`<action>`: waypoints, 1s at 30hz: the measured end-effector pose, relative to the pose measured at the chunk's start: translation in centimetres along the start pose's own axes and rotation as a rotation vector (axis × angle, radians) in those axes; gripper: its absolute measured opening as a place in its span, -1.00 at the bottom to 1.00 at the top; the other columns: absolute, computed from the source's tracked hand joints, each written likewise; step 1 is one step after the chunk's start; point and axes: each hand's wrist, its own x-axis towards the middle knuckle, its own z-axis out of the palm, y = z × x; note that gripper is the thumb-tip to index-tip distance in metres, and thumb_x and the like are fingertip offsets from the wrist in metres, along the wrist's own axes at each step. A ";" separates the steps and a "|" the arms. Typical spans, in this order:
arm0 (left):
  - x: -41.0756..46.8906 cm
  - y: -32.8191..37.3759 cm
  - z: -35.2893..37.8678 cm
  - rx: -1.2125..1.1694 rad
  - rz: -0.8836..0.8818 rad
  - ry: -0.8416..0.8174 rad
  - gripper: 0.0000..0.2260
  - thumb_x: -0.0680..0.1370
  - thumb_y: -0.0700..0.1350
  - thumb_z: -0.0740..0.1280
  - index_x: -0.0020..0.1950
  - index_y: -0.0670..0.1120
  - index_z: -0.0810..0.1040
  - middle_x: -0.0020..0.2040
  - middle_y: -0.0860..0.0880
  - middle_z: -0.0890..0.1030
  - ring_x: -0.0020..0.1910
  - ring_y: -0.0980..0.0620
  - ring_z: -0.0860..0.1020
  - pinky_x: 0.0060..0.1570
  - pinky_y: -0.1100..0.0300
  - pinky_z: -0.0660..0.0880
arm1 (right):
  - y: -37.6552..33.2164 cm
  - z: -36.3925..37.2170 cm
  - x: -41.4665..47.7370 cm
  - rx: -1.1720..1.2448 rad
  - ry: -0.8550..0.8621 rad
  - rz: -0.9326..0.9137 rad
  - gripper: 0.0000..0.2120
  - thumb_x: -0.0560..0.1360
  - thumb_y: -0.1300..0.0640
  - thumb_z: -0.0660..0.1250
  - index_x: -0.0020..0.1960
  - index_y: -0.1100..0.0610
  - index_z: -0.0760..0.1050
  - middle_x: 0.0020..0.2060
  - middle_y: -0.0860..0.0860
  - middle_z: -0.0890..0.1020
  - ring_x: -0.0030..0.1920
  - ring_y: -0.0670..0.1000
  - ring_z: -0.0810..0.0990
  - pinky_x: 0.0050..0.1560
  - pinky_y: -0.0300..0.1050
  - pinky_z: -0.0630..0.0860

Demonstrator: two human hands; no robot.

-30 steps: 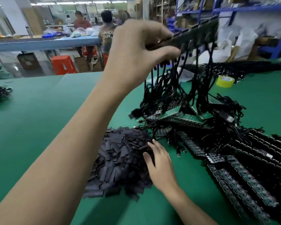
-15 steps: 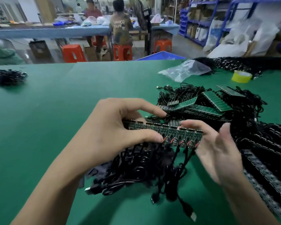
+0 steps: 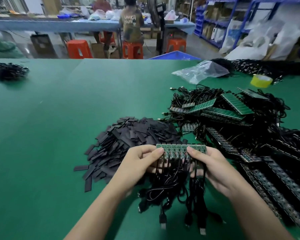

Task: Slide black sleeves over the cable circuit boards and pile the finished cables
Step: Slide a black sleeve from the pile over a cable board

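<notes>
Both forearms enter from the lower edge and converge above the green tabletop [image 3: 50,135]. The left hand [image 3: 140,163] and right hand [image 3: 213,167] hold one strip of cable circuit boards [image 3: 180,148] level between them, palms turned inward. Each grip is clamped on the strip: the left thumb presses its left part and the right thumb its right part, with the other fingers curled beneath. The strip's black cables [image 3: 177,191] hang below the hands, and their plug ends lie on the tabletop nearest the camera. Just behind the hands lies the heap of black sleeves [image 3: 128,137], spreading to the left. Right of it lie tangled stacks of further board strips [image 3: 235,108]. Farther back are a clear plastic bag [image 3: 200,71] and a yellow tape roll [image 3: 261,81]. A small cable pile [image 3: 7,71] lies at far left.
</notes>
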 end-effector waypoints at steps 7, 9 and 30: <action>0.1 -2.2 1.8 -0.313 -0.123 -0.109 -0.87 0.57 -0.01 0.46 -0.11 -0.02 0.73 0.01 -0.24 0.73 -0.03 -0.12 0.74 -0.24 0.19 0.65 | 0.3 -2.6 1.3 0.000 -0.058 0.203 -0.44 0.32 0.04 0.58 0.17 0.36 0.55 -0.14 0.22 0.70 -0.40 0.01 0.64 -0.47 -0.17 0.57; 0.3 -3.1 2.1 -0.302 -0.116 -0.088 -0.85 0.61 -0.06 0.43 -0.15 0.01 0.72 0.00 -0.23 0.73 0.01 -0.16 0.74 -0.23 0.18 0.66 | 0.3 -3.0 1.6 -0.043 -0.059 0.242 -0.38 0.30 0.03 0.59 0.23 0.35 0.53 -0.08 0.21 0.70 -0.35 0.02 0.66 -0.43 -0.15 0.59; 1.6 -5.3 0.9 -0.087 0.080 0.113 -0.88 0.45 0.01 0.48 -0.15 -0.01 0.76 -0.28 0.00 0.70 -0.29 0.15 0.63 -0.29 0.29 0.56 | -0.7 2.2 4.3 -1.060 -0.195 -0.418 -0.90 0.51 -0.05 0.49 -0.13 -0.18 0.58 -0.14 -0.22 0.66 -0.04 -0.28 0.58 -0.08 -0.42 0.38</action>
